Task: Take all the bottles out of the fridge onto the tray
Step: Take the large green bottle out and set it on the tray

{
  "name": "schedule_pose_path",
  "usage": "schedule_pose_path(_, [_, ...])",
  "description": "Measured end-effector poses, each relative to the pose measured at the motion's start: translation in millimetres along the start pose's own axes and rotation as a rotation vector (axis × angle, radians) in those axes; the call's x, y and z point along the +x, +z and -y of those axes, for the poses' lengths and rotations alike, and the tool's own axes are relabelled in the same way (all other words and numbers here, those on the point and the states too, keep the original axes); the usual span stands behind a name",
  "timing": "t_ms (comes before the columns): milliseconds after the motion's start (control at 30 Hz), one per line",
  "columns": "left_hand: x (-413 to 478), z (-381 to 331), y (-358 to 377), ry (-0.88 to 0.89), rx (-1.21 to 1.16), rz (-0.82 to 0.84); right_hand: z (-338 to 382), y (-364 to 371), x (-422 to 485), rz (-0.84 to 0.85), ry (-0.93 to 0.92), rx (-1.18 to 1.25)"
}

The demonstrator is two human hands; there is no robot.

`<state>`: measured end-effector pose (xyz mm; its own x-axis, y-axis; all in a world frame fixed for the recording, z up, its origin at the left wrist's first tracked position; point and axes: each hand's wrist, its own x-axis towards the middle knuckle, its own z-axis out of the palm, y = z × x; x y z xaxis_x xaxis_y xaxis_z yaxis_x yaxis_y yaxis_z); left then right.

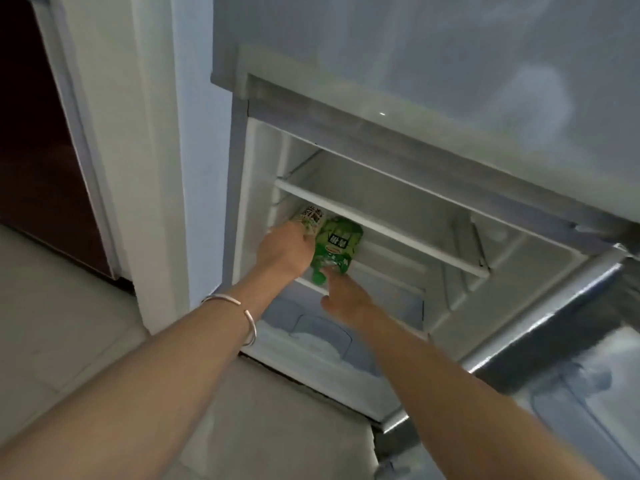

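Observation:
Two bottles lie on their sides on the lower shelf (381, 271) of the open fridge, caps toward me. The pale bottle (311, 218) with a light label is at the left, and my left hand (287, 252) is closed over its near end. Beside it lies a green bottle (337, 245) with a green cap. My right hand (346, 297) holds that bottle at its neck and cap from below. The tray is out of view.
An upper fridge shelf (381, 216) is bare. A clear drawer (322, 337) sits below the bottles. The open fridge door (571, 375) stands at the right. A white wall and dark doorway (41, 133) are at the left, over a light tiled floor.

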<state>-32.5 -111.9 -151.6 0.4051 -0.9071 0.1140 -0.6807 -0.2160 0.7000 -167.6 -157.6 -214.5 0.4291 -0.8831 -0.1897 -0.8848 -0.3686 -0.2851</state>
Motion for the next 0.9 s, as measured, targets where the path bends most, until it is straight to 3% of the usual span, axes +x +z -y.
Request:
schedule_pose_path(200, [27.8, 33.0, 25.5, -0.027, -0.013, 0.045, -4.4, 37.6, 59.8, -0.026, 0.025, -0.018])
schedule_pose_path(367, [22.5, 32.6, 20.2, -0.056, -0.021, 0.069, -3.1, 27.2, 39.5, -0.264, 0.095, -0.156])
schedule_pose_path(533, [7.4, 5.1, 1.1, 0.02, 0.083, 0.19, 0.2, -35.1, -14.1, -0.466, -0.069, -0.279])
schedule_pose_path(733, [-53.3, -68.5, -35.1, 0.194, 0.147, 0.539, 19.4, -102.0, -128.3, -0.337, -0.156, -0.2])
schedule_pose_path(900, [-131.5, -144.7, -65.0, 0.255, 0.026, 0.741, 10.4, -182.7, -233.0, -0.341, -0.115, 0.084])
